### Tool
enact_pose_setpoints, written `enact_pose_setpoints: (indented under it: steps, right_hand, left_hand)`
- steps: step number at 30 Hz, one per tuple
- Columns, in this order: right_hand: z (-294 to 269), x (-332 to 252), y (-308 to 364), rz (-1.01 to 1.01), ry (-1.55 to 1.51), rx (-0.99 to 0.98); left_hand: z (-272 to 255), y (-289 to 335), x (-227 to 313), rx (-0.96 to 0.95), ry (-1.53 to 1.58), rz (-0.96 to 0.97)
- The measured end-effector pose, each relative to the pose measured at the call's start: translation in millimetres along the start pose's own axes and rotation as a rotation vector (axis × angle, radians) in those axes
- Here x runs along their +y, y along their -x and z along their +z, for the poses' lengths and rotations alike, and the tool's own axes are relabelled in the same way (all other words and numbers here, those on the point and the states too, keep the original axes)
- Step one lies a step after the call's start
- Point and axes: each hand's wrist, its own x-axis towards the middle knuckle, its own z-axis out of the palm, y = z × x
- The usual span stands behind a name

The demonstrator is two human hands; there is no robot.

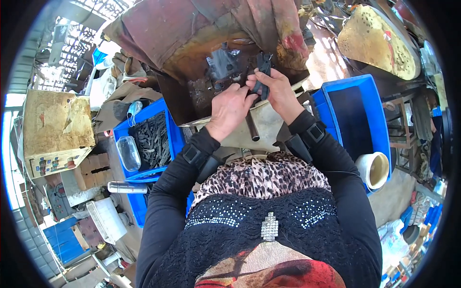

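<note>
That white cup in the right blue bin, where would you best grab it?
Probably by the rim of the white cup, coming from above. It lies tilted with its open mouth facing up and right, at the near end of the blue bin, so the rim is exposed while its base is hidden.

On the left a blue bin (174,137) full of dark strips (152,140), on the right an empty blue crate (379,120) with a cream cup (374,169), behind it a perforated yellow block (377,41).
</note>
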Motion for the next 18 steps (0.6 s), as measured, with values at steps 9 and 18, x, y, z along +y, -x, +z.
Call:
enact_pose_setpoints:
  steps: [9,18]
  right_hand:
    - [-27,-11,6,0.013,0.299,-0.088]
    - [-13,-13,71,-0.147,1.099,-0.452]
  left_hand:
    - [-10,8,-60,0.052,1.019,-0.599]
    - [58,4,-166,-0.015,0.848,-0.472]
